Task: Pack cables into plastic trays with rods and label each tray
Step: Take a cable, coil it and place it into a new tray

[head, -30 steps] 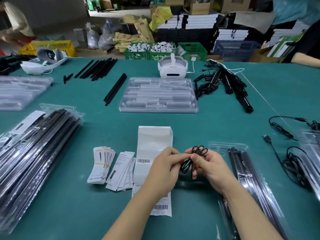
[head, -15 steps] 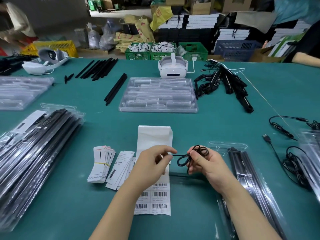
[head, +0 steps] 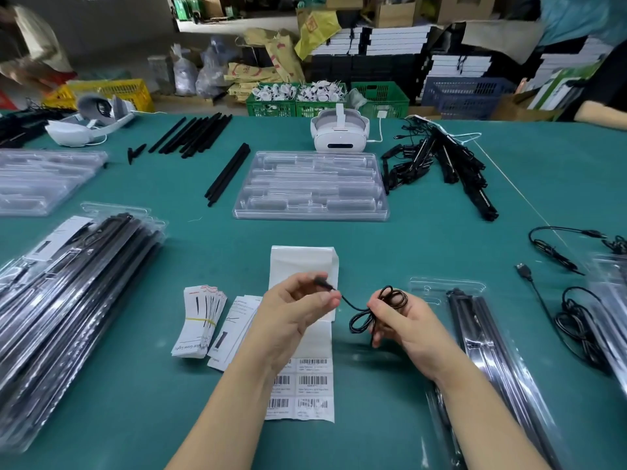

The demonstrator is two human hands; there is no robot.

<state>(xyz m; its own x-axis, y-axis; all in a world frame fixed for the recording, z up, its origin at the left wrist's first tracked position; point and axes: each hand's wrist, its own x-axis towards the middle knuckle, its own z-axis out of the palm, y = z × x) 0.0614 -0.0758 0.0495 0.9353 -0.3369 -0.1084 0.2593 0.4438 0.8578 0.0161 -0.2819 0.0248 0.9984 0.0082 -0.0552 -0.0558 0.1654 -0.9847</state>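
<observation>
A thin black cable (head: 376, 308), partly wound into small loops, is held above the green table top (head: 424, 239) between the two hands. The right hand (head: 407, 329) grips the looped bundle, its fingers curled round the coils; part of the bundle is hidden behind those fingers. The left hand (head: 291, 310) pinches the cable's free plug end between thumb and fingertips, and a short straight run of cable spans the gap between the hands.

Beneath the hands lies a white strip of barcode labels (head: 305, 385); its print is too small to read. Just left of it lie two stacks of white printed cards (head: 200, 320), one bound with a yellow rubber band.

To the right, a clear plastic tray holding black rods (head: 481, 354) runs toward the lower edge and is cut off there. At far left, a pile of similar filled trays (head: 68, 300) is also cut by the frame. Farther back stands a stack of empty clear plastic trays (head: 310, 186), flanked by loose black rods (head: 227, 173) on its left and a tangle of black clip parts (head: 441, 164) on its right. A white headset (head: 339, 132) sits behind the stack. More loose black cables (head: 573, 317) lie at the right edge.
</observation>
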